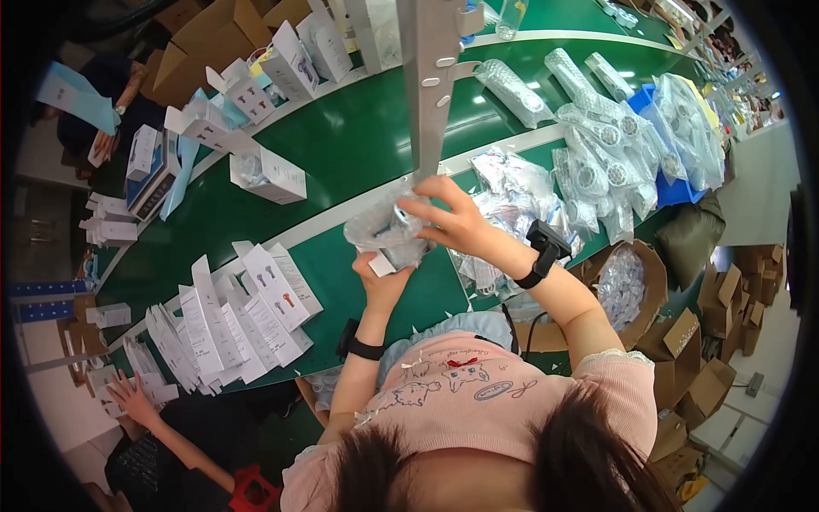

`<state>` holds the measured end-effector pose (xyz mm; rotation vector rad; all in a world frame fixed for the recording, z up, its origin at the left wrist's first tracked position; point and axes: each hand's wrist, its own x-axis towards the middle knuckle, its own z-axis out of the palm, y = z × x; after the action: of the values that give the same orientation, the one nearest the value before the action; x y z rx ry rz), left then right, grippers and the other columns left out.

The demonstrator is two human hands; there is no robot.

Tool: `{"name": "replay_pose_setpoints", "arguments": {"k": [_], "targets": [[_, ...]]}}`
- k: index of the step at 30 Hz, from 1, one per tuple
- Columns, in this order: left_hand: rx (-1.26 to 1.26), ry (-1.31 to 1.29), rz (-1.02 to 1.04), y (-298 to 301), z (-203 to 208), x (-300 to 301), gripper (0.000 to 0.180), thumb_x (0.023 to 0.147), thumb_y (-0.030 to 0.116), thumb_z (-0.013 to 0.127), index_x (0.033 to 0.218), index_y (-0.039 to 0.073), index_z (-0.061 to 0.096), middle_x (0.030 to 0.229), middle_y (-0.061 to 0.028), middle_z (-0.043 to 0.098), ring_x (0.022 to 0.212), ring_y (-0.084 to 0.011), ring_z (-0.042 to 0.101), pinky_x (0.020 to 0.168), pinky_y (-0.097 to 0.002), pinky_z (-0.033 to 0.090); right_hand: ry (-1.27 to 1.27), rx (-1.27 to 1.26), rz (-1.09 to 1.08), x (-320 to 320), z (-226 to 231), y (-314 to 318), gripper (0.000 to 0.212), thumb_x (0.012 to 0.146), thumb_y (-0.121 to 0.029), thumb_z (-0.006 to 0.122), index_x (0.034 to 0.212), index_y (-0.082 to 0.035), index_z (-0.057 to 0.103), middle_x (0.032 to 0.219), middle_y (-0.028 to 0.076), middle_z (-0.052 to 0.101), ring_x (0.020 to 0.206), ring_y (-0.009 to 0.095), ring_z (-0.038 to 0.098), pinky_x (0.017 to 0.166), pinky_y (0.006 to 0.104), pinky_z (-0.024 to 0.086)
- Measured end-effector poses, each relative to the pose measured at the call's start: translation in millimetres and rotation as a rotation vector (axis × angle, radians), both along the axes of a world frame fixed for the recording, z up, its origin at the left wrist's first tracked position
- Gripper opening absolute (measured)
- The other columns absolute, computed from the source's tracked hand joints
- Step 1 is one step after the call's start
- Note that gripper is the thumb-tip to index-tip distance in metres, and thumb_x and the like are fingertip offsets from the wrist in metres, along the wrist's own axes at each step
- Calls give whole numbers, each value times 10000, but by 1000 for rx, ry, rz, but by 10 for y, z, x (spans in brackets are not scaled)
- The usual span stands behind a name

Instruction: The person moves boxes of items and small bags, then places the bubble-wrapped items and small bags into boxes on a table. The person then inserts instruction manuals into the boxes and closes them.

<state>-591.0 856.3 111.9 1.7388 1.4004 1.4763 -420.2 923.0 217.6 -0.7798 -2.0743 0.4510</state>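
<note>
On the near side of the metal post [429, 102], the left hand [386, 283] and right hand [454, 215] were clamped on a bubble-wrapped package [374, 230].

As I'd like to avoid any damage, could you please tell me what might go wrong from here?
The bubble-wrapped item in the left hand and right hand might slip, as its film looks loose. The leaning white cartons lie close to the near edge of the green table, so a bump could send some off. The wrapped bundles heaped against the blue bin might slide.
</note>
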Motion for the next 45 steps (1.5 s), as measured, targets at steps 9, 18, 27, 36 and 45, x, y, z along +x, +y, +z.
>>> {"name": "replay_pose_setpoints", "arguments": {"k": [9,18,27,36,45], "targets": [[-111,-152,-34,83,-66,-161,802,517,89,804,1047,89,202,1224,-232,300,1069,-326,433,855,-388,390,-120,96,37,-56,-91,-32,409,611,-107,664,1013,-101,587,1026,89,496,968,320,462,865,393,375],[-68,207,39,-25,691,-280,411,590,74,742,911,35,488,1234,-187,335,989,-309,506,796,-328,432,-963,-515,-751,1061,-1335,836,346,666,-212,633,961,-45,562,949,148,550,884,366,516,711,403,458],[-264,70,179,143,886,-387,138,630,43,680,659,-29,565,715,-66,567,574,-126,485,498,-227,357,-456,-200,-535,913,-832,557,236,707,-46,574,942,-34,557,942,132,568,743,277,581,639,347,476],[-343,27,159,249,860,-463,141,627,26,670,653,-38,547,674,-90,563,525,-159,490,493,-250,387,60,-139,97,-269,247,-259,289,691,57,576,962,-38,544,955,86,563,800,210,581,676,254,468],[-290,-8,124,235,760,-533,142,635,33,669,654,-33,545,676,-83,564,541,-168,493,496,-249,381,-390,146,291,-461,-54,-217,271,619,-77,642,883,-58,586,993,93,512,937,277,499,806,377,421]]}}
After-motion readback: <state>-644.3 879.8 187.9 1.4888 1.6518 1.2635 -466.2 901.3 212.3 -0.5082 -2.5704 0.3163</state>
